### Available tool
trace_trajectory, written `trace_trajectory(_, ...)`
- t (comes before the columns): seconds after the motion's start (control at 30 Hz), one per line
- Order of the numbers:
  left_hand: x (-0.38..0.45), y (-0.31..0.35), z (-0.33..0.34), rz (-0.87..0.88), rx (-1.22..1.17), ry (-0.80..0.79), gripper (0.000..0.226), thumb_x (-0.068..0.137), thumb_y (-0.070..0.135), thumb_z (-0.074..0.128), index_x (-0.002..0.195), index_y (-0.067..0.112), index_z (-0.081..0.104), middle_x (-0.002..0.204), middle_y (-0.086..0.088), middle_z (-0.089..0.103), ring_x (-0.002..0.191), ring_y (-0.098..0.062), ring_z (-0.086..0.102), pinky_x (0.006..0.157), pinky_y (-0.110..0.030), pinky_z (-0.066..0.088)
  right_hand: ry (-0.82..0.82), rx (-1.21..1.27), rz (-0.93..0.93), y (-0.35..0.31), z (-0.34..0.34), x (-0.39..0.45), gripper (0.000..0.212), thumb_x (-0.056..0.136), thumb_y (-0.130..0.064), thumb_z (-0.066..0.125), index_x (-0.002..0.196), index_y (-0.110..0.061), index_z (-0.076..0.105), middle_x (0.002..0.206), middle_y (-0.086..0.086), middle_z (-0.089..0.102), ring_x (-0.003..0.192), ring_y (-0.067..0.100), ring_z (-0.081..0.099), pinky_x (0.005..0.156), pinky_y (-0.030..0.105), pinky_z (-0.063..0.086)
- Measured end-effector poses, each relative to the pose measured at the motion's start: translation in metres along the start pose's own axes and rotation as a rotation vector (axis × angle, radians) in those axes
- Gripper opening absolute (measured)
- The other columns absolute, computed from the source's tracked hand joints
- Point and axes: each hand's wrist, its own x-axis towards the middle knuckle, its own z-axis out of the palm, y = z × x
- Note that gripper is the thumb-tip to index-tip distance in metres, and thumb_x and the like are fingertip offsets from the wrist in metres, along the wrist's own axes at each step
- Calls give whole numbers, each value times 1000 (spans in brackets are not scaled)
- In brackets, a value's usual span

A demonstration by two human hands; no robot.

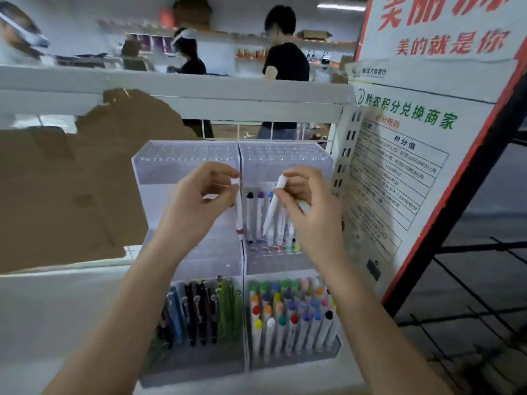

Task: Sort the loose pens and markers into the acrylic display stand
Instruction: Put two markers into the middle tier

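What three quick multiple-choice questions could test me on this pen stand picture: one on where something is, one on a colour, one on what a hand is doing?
1. Where do the markers with many-coloured caps stand?
A. top tier, left side
B. lowest tier, right side
C. on the floor

2. What colour is the barrel of the marker in the right hand?
A. white
B. black
C. green

3. What is the left hand doing?
A. lying flat on the shelf
B. hanging idle
C. pinching a thin white pen

Answers:
1 B: they fill the lower right compartment of the acrylic stand.
2 A: the barrel between the fingers is plain white.
3 C: thumb and fingers close on the pen's upper end, in front of the stand.
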Motion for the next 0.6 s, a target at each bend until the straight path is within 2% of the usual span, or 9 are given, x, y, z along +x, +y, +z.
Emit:
trace_trajectory(0.1, -2, 1, -1, -13, 6, 28, 21, 87, 2, 61, 92, 22, 62, 87, -3, 62, 81, -15, 62, 80, -41, 56, -57, -27, -17, 7, 7, 2, 21, 87, -16, 63, 106, -12, 55, 88, -24, 53, 85, -13, 55, 77, 4, 42)
trace_trajectory(0.17, -3, 2, -2, -8, 7, 30, 21, 86, 3, 61, 92, 24, 62, 85, 1, 61, 85, -20, 63, 81, -44, 56, -85, -88, -20, 12, 12, 3, 21, 88, -20, 63, 106, -11, 57, 87, -16, 57, 86, -2, 56, 75, 14, 45)
trace_trajectory(0.23, -4, 2, -2, 0, 4, 22, 21, 87, 4, 61, 92, 24, 62, 85, -1, 62, 85, -19, 63, 81, -46, 55, -64, -239, -75, 19, 18, 3, 19, 87, -27, 62, 98, -12, 62, 85, -7, 62, 89, 13, 54, 74, 31, 46)
trace_trajectory(0.33, -2, 2, -2, 21, 6, -14, 21, 87, 3, 60, 93, 23, 61, 91, -11, 64, 86, -22, 63, 80, -47, 55, 4, -479, -204, 33, 25, 2, 16, 81, -30, 63, 81, -14, 65, 79, -5, 65, 89, 15, 46, 72, 40, 46)
trace_trajectory(0.47, 1, -1, -1, 34, -6, -40, 21, 86, 1, 60, 92, 21, 61, 87, -9, 63, 77, -13, 61, 78, -45, 55, -19, -575, -259, 33, 26, 3, 13, 81, -26, 62, 75, -15, 64, 83, -3, 65, 91, 20, 48, 76, 39, 44)
trace_trajectory(0.6, 4, -3, -1, 29, 7, -30, 22, 85, 3, 62, 90, 25, 62, 82, 5, 63, 73, -5, 59, 78, -45, 55, -100, -494, -185, 19, 16, 9, 16, 86, -28, 59, 84, -13, 66, 90, -4, 62, 94, 15, 47, 82, 29, 41)
